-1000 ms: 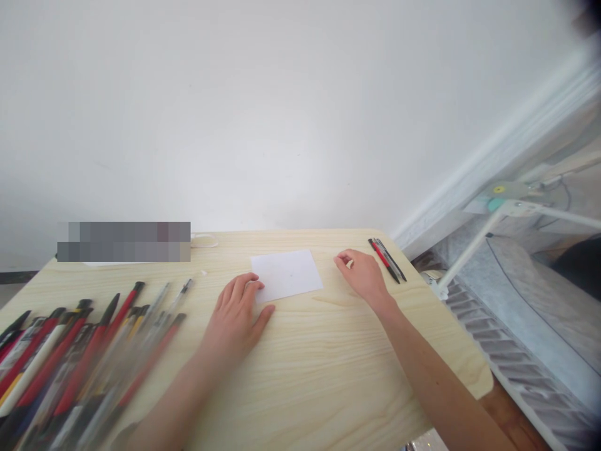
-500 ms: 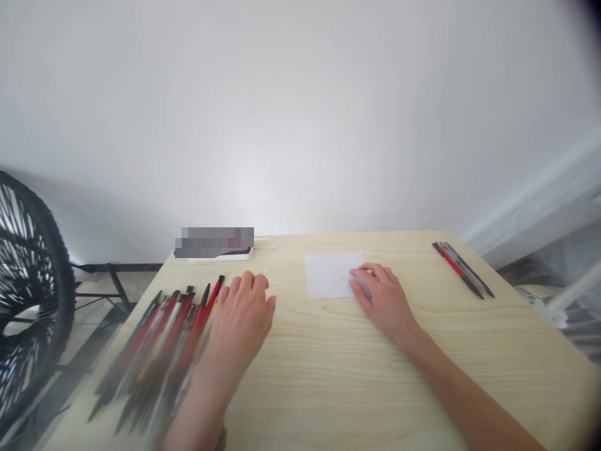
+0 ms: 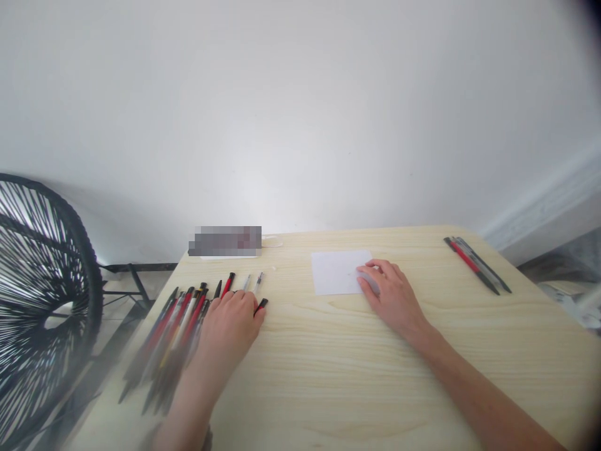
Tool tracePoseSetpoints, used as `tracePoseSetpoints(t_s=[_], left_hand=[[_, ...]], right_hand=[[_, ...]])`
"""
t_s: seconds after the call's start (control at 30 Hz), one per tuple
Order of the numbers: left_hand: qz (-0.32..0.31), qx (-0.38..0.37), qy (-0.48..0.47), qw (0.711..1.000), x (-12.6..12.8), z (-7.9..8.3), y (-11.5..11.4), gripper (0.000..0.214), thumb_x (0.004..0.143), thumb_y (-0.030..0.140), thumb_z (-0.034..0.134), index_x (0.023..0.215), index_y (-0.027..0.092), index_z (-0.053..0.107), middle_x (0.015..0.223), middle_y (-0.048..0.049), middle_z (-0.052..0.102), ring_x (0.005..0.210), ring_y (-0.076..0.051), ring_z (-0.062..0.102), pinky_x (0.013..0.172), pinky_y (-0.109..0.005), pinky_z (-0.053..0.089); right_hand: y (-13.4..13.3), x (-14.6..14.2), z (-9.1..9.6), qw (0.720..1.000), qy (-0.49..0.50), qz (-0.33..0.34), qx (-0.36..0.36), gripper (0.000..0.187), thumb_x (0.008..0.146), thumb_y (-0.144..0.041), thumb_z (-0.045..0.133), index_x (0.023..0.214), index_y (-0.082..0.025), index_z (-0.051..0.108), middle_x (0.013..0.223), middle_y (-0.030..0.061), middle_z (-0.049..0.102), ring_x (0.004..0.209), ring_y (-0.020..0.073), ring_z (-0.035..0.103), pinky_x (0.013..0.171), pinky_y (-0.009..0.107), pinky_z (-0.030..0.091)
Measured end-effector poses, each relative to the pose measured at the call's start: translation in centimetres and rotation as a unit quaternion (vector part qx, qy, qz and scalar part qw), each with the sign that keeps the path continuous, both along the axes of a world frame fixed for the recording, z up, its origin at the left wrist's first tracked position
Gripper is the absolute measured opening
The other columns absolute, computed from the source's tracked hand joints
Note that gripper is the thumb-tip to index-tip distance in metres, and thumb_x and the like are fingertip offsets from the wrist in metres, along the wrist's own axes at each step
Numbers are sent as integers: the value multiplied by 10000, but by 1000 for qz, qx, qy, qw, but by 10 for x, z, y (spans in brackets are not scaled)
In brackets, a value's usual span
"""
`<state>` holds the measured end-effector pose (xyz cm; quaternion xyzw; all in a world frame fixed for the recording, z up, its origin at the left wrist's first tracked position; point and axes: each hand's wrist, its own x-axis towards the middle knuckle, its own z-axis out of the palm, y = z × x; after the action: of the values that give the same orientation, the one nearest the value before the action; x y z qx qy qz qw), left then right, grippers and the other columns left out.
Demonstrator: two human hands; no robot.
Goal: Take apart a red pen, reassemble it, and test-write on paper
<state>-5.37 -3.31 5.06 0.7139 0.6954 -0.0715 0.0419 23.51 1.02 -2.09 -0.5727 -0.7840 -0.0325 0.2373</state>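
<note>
At the left of the table, my left hand (image 3: 232, 322) lies over a row of pens (image 3: 190, 319), palm down with its fingers curled. The black end of a red pen (image 3: 261, 305) sticks out between its thumb and forefinger; the rest of that pen is hidden. Two clear pens (image 3: 258, 282) show beyond the knuckles. My right hand (image 3: 392, 294) rests on the right edge of a small white sheet of paper (image 3: 334, 274), thumb and forefinger apart. A tiny dark mark shows on the sheet near the fingertips.
A few pens (image 3: 476, 266), one red and black, lie along the table's right side. A blurred-out item (image 3: 225, 242) stands at the back left by the wall (image 3: 300, 125). Left of the table (image 3: 328, 376) is a black woven chair (image 3: 51, 300).
My left hand has shifted slightly down and lowered onto the pens, so pen ends show beside it. My right hand stays on the paper. The whole view has swung a little left.
</note>
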Motion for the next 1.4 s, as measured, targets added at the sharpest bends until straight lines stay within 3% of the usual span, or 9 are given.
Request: tracePoseSetpoints(t_s=[0.37, 0.9, 1.2, 1.4], left_hand=[[-38, 53, 0, 998, 12, -13, 18, 309, 855, 281, 364, 762, 145, 626, 822, -116, 669, 839, -255, 597, 745, -353, 398], [-38, 123, 52, 990, 18, -23, 51, 381, 858, 287, 335, 713, 141, 655, 790, -129, 683, 833, -274, 596, 736, -378, 369], [-35, 129, 33, 990, 21, -16, 57, 395, 850, 294, 328, 690, 145, 657, 775, -125, 682, 817, -272, 585, 746, -389, 364], [-12, 144, -46, 988, 30, -6, 56, 390, 853, 314, 320, 683, 161, 637, 748, -118, 679, 796, -269, 596, 750, -381, 373]], right_hand=[[0, 1, -2, 1000, 5, 5, 3, 242, 860, -290, 450, 1014, -202, 614, 1063, 82, 558, 915, 223, 519, 822, 389, 429], [-2, 0, 1, 1000, 26, 7, -14, 242, 860, -291, 450, 1016, -206, 616, 1074, 78, 549, 916, 216, 520, 829, 384, 431], [-4, -2, 4, 999, 30, 16, -5, 242, 861, -288, 450, 1013, -203, 620, 1067, 87, 555, 936, 226, 513, 825, 393, 433], [-11, -5, 5, 999, 39, 38, 7, 235, 867, -267, 443, 1010, -222, 624, 1053, 87, 567, 980, 238, 499, 831, 407, 429]])
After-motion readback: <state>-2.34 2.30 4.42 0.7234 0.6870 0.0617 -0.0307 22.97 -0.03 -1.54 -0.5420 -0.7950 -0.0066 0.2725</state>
